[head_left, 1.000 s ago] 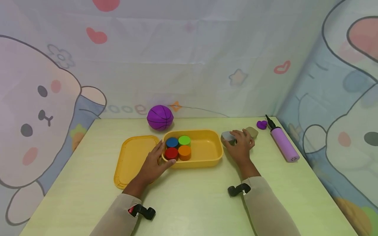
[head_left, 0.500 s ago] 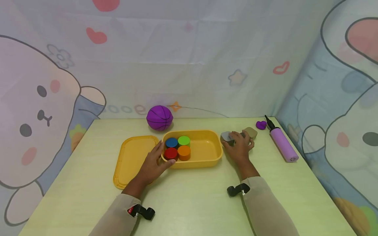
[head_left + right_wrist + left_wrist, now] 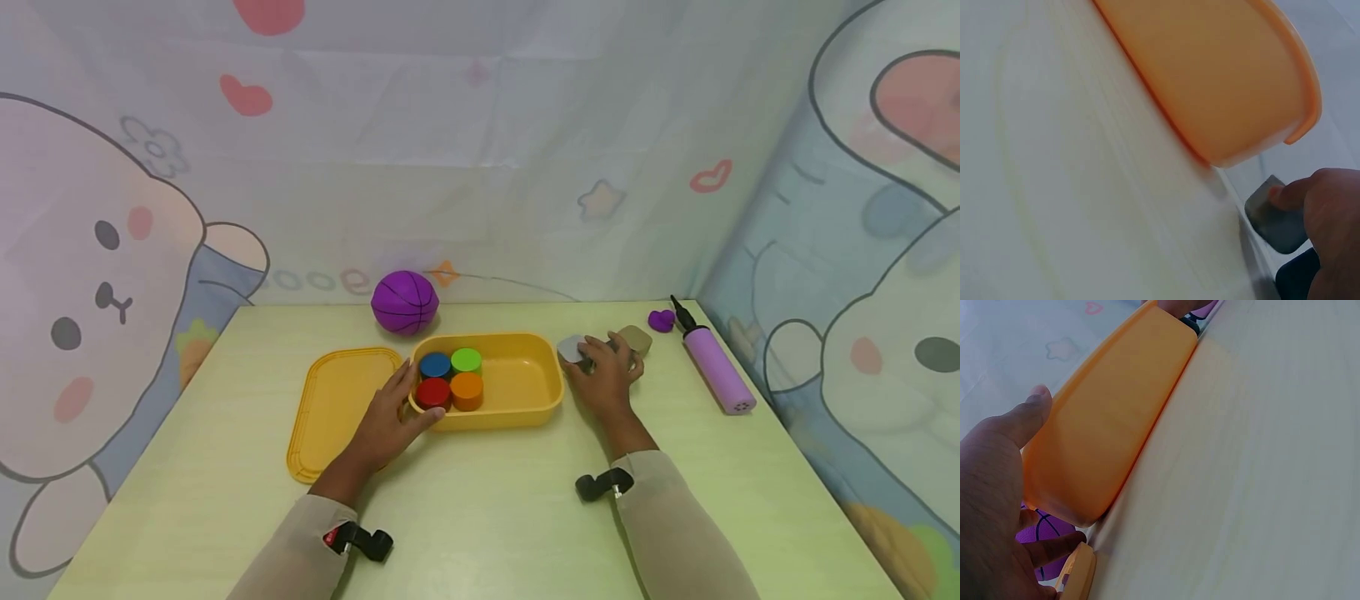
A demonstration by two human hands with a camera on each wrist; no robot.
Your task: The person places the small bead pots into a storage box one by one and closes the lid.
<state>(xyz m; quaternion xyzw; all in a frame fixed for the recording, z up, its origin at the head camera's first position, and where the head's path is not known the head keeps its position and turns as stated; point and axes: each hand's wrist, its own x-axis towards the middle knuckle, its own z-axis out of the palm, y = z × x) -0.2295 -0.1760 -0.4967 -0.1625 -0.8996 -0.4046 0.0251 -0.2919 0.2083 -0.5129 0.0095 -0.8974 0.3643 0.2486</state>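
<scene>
My left hand (image 3: 386,421) lies with straight fingers against the left end of a yellow rectangular tub (image 3: 525,420), its thumb near the front rim. In the left wrist view the thumb presses the tub's side (image 3: 1110,419). Blue (image 3: 435,365), green (image 3: 467,360), red (image 3: 433,392) and orange (image 3: 467,389) round pieces stand together in the tub's left part. To the tub's right, my right hand (image 3: 603,387) holds a grey block (image 3: 572,348) between thumb and fingers. In the right wrist view the thumb touches this block (image 3: 1272,219); a darker piece (image 3: 1297,275) shows beside it, partly hidden.
A flat yellow lid (image 3: 337,408) lies left of the tub, partly under the left hand. Behind stands a purple ball (image 3: 405,302). At right are a beige block (image 3: 636,340), a small purple piece (image 3: 662,321) and a lilac hand pump (image 3: 718,369). Printed cloth walls enclose the table.
The grey block has shifted slightly left and turned a little under my right fingers. My left hand and the tub stay in place; the head view drifts slightly.
</scene>
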